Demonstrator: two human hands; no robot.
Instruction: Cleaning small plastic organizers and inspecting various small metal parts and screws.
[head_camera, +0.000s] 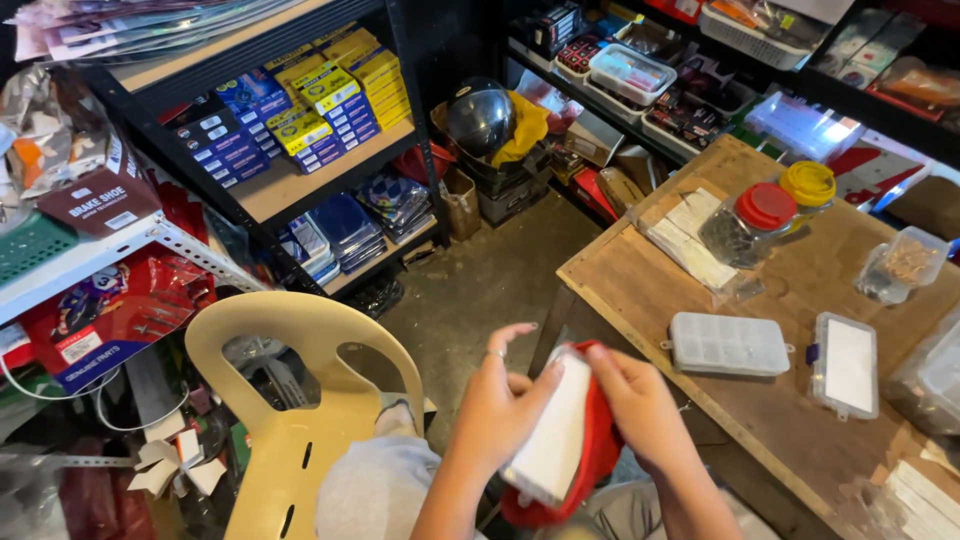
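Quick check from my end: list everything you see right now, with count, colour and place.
Flat white box: one, white, held in both hands.
Red cloth: one, red, wrapped behind the box.
Clear plastic compartment boxes: two, translucent white, on the wooden table.
Plastic jars: two, red lid and yellow lid, table's far side.
Cream plastic chair: one, left of the hands.
Dark round helmet: one, on crates by the shelves.
Yellow and blue cartons: many, on the left shelf.
Left hand: gripping the box.
Right hand: pressing the cloth.
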